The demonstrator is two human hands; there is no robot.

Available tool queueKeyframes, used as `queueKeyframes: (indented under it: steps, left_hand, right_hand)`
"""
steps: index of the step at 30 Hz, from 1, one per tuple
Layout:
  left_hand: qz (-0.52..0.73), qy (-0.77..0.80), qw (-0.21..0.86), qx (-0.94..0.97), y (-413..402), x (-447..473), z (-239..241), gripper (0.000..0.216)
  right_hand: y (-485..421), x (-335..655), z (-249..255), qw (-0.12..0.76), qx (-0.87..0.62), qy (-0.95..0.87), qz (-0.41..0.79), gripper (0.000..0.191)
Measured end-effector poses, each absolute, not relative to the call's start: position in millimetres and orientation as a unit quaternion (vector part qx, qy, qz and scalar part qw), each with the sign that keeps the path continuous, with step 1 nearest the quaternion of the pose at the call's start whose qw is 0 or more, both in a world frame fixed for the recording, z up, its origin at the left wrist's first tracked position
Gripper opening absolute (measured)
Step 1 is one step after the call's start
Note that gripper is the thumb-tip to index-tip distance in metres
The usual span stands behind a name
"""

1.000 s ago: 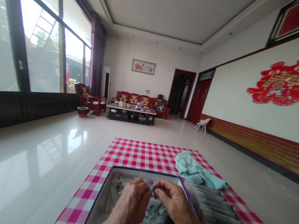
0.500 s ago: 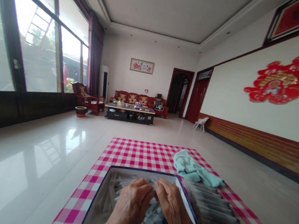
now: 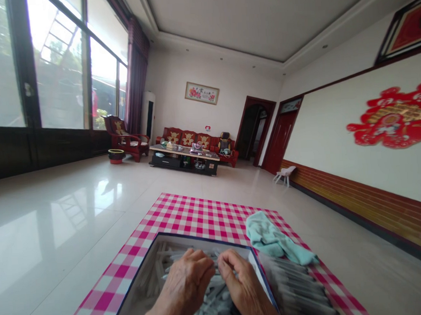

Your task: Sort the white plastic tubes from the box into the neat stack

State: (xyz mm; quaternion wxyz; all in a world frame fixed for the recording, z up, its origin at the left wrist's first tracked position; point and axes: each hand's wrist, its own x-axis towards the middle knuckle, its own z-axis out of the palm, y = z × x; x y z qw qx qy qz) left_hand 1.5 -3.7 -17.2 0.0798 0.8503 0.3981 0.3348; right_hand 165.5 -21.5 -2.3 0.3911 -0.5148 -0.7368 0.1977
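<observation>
My left hand and my right hand are over a shallow box with a dark blue rim and pale inside. Both have the fingers curled into a pinch, their tips close but with a narrow gap between them. What the fingers hold, if anything, is hidden. Loose slim grey and translucent plastic pieces, like pen parts, fill the box under the hands. Below my right palm shows a dark piece; whether that hand grips it is unclear. To the right of the box lies a row of dark, slender pen-like sticks, partly blurred.
A pink-and-white checked cloth covers the table. On it, behind the row of sticks, lies a crumpled mint-green cloth. Farther off stand a low coffee table, a red wooden sofa and a small white stool.
The fingertips of my two hands have come slightly apart; a small dark bit seen between them before no longer shows. The view has shifted slightly.
</observation>
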Motion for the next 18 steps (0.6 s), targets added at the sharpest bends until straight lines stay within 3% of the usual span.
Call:
queueKeyframes:
  steps: [6,14,18]
  left_hand:
    - [0.318,0.403,0.062,0.856,-6,4,-17,0.028]
    - [0.31,0.422,0.055,0.85,-4,3,-19,0.027]
    - [0.314,0.414,0.053,0.853,-5,4,-18,0.026]
  right_hand:
    - [-20,161,-6,0.386,-0.559,-0.705,0.205,0.039]
    - [-22,172,-4,0.374,-0.513,-0.74,0.223,0.01]
    - [-21,169,-6,0.356,-0.534,-0.739,0.204,0.03]
